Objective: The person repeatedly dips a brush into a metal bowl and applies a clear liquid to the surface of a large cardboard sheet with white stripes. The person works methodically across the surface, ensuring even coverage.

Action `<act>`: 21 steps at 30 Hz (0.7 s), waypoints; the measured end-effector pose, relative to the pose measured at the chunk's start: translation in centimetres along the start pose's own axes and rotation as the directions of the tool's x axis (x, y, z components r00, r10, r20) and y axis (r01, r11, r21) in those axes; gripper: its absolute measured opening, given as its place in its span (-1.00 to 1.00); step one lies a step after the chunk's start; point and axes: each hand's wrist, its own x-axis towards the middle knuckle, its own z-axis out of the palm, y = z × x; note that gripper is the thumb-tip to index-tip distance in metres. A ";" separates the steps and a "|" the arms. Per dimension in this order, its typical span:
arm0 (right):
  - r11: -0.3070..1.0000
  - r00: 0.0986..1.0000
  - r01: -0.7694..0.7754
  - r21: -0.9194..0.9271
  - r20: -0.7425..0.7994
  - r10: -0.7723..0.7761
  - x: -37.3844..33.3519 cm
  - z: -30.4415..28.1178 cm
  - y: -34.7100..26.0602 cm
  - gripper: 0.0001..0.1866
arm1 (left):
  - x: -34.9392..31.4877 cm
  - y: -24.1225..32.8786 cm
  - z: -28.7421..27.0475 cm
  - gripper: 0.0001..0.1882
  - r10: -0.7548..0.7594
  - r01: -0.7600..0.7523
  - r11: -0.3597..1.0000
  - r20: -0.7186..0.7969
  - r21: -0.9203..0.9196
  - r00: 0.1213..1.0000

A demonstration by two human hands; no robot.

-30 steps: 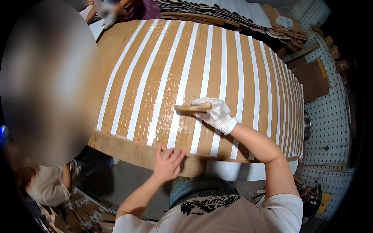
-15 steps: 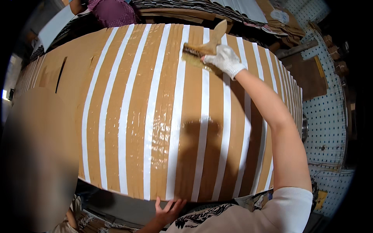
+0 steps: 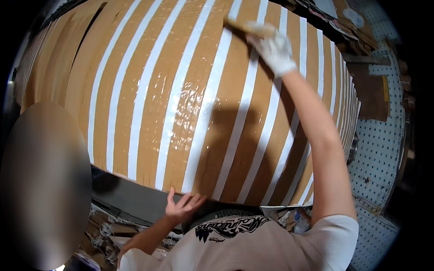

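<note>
My right hand, in a white glove, is closed round a wide flat brush near the far side of the work surface. Motion blurs the brush, and its bristles barely show. Under it spreads a broad layer of brown cardboard sheets, overlapped so that brown bands alternate with white strips. Wet, glossy patches shine on the middle bands. My bare left hand rests at the near edge of the cardboard, fingers spread and tips touching the rim.
A large blurred oval covers the left side of the view. More cardboard is stacked at the far right, beside a pale perforated panel. Scraps lie below the near edge at left.
The view has shifted, so the cardboard sits higher in the picture. My right hand and the brush are farther up and now blurred. My left hand stays at the near edge.
</note>
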 end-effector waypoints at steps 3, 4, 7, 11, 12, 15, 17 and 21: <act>0.958 0.967 0.255 0.128 -0.022 -0.255 -9.3 -4.3 -6.6 -0.56 | 0.5 0.3 -0.7 -0.41 -0.052 0.062 0.995 0.119 -0.080 0.992; 0.946 0.967 0.232 0.226 0.054 -0.250 -12.7 -5.6 -8.1 -0.53 | 0.9 0.3 -1.0 -0.37 -0.041 0.045 0.999 0.138 -0.027 0.990; 0.832 0.927 -0.071 0.551 0.344 -0.148 -24.0 -7.6 -11.7 -0.51 | 1.3 0.6 -1.2 -0.31 -0.066 0.082 0.990 0.138 -0.116 0.988; 0.875 0.792 0.235 0.422 0.439 -0.425 -24.7 -11.9 -15.1 -0.66 | 1.6 1.8 -2.3 -0.24 -0.137 0.162 0.969 0.140 -0.185 0.981; 0.761 0.878 0.120 0.637 0.290 -0.380 -23.6 -11.9 -15.1 -0.72 | 1.6 2.2 -3.0 -0.24 -0.156 0.186 0.961 0.152 -0.206 0.976; 0.827 0.982 0.182 0.531 -0.048 -0.185 -18.7 -10.5 -16.0 -0.64 | 1.7 2.4 -4.0 -0.31 -0.116 0.123 0.930 0.041 -0.347 0.992; 0.963 0.988 0.146 0.228 -0.075 -0.132 -16.5 -8.5 -15.9 -0.62 | 1.8 1.9 -4.6 -0.40 -0.464 0.389 0.850 -0.155 -0.355 0.872; 0.968 0.980 0.187 0.169 0.042 -0.197 -20.9 -7.0 -19.5 -0.57 | 1.0 -1.1 -4.4 -0.56 -0.754 0.653 0.650 -0.226 -0.388 0.617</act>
